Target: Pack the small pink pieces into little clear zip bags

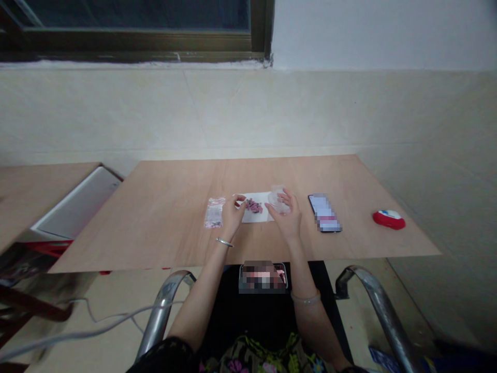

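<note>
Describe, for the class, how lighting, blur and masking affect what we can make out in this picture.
Head view: dim light, the tiled wall darker toward lower right; head view: blocky squares mask much of the table phone and lap phone; head view: hazy edges on the clear plastic by the right hand, and purplish pieces too small to identify.

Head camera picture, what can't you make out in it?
All in the head view:
Pink pieces: too small to identify.
Left hand: too small to tell whether it pinches a piece.
Clear plastic item: partly hidden by the right hand.
Bag: contents too small to tell.
Table phone: screen blurred into blocks.
Lap phone: likewise.
Window: cut off by top edge.
</note>
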Demonstrator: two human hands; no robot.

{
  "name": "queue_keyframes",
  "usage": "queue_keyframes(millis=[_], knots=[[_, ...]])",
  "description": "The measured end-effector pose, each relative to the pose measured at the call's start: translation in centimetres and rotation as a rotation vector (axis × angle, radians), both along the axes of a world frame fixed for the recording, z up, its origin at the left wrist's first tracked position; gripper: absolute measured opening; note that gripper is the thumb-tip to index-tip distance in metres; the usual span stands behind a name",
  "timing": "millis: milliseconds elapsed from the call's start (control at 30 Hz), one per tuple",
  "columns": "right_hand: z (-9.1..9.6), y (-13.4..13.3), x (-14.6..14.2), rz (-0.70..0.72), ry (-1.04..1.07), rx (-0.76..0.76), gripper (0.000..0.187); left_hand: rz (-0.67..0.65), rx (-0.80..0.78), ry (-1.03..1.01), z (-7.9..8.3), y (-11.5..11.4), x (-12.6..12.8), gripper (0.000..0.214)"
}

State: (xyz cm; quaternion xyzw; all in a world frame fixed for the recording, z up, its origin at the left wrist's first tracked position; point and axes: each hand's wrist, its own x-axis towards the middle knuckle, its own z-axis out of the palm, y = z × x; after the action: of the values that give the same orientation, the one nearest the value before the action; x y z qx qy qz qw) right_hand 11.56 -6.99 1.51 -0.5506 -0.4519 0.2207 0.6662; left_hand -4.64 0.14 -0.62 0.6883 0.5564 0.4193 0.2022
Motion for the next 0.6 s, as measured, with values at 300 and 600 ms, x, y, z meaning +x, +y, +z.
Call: queue_keyframes(millis=[300,600], knots=[[-0.1,-0.7,0.5,-0.056,0.016,-0.01,0.064,0.041,-0.074,0.262,-4.9,-1.0,-0.1,0.021],[-0.3,-0.6,0.8,-0.06,-0.007,-0.001,0.064,0.119,-0.025,0.396,-5.3,1.5,-0.7,0.026]])
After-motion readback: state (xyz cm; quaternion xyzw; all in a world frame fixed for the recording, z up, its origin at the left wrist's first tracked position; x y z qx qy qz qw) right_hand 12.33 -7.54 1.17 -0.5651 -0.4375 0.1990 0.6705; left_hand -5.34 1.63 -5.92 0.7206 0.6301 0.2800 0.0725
